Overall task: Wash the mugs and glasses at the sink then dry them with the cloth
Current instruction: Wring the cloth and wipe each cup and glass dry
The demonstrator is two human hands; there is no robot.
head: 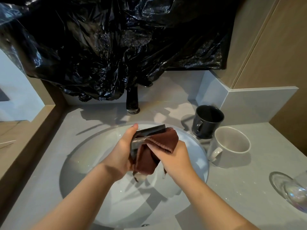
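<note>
Head view: over the sink (99, 146), the left hand (124, 151) curls its grip round a dark cup (149, 129), tipped sideways, probably so the brown cloth (149, 156) reaches its wall. The right hand (174, 156), wrist bent, pinches the cloth against it. Right of the sink, a black mug (207, 122) and a grey mug (230, 146) stand on the desk (232, 196).

Dark mug (207, 122), grey mug (230, 146), glass (292, 191) block R; L counter (54, 146) free.

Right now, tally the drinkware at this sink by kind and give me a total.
Mugs: 2, dark mug and pale mug
Clear glass: 1
Dark vessel in the cloth, kind unclear: 1
Total: 4
</note>
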